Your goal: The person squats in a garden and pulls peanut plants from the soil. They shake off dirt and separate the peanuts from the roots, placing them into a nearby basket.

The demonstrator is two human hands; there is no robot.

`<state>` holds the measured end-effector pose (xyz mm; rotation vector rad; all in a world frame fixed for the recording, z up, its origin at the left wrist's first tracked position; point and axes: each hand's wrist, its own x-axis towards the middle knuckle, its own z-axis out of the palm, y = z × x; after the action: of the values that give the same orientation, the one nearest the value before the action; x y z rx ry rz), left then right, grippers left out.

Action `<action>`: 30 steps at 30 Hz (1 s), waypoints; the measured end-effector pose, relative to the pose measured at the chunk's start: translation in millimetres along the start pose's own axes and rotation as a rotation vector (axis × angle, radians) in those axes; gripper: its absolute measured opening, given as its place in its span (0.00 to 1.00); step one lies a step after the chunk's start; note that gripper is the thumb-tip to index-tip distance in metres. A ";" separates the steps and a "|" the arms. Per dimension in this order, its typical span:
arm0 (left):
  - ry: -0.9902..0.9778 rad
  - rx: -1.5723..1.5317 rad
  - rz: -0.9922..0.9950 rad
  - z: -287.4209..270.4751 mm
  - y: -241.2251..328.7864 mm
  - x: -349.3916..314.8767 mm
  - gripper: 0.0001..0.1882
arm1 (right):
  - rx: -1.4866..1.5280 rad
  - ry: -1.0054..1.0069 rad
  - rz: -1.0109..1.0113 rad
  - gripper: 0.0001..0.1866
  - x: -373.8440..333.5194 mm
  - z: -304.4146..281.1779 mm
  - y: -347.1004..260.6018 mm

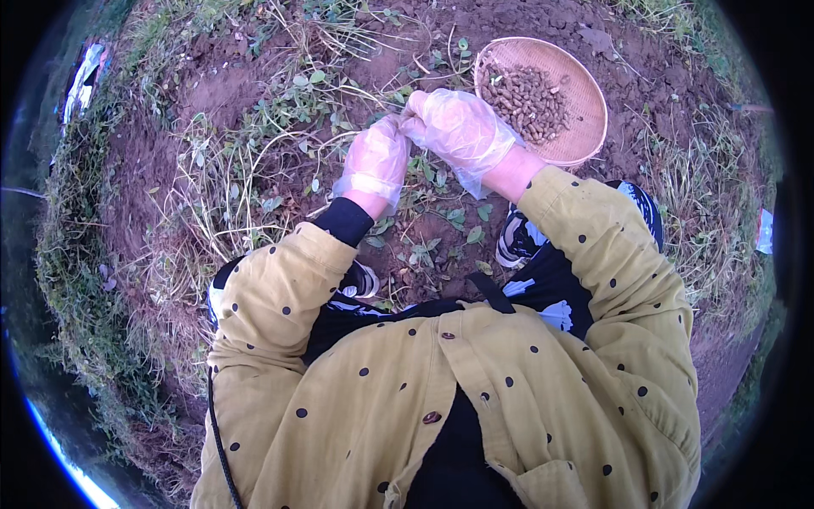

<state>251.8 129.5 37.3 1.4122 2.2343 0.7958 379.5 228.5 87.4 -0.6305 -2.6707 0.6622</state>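
Observation:
My left hand and my right hand meet over the ground, both in thin clear plastic gloves. Their fingers are closed and pressed together at the fingertips. Whatever sits between them is hidden or too small to name. Leafy plant stems lie on the soil just left of my hands and beneath them. Close to my right wrist, a round shallow woven basket holds a heap of peanuts in their shells; the wrist covers part of its near-left rim.
Pulled, drying plants and weeds cover the brown soil to the left. Dry grass grows at the right. My shoes stand below my hands. A white object lies at the far left, and a small pale one at the right edge.

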 end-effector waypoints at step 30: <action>0.247 -1.461 -0.620 -59.2 -26.6 32.9 0.16 | 0.294 -0.200 -0.346 0.15 -30.2 14.5 -50.1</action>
<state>184.9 135.0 65.2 -0.0672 1.3032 1.7786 382.5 168.8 94.4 -0.0220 -2.6834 1.0299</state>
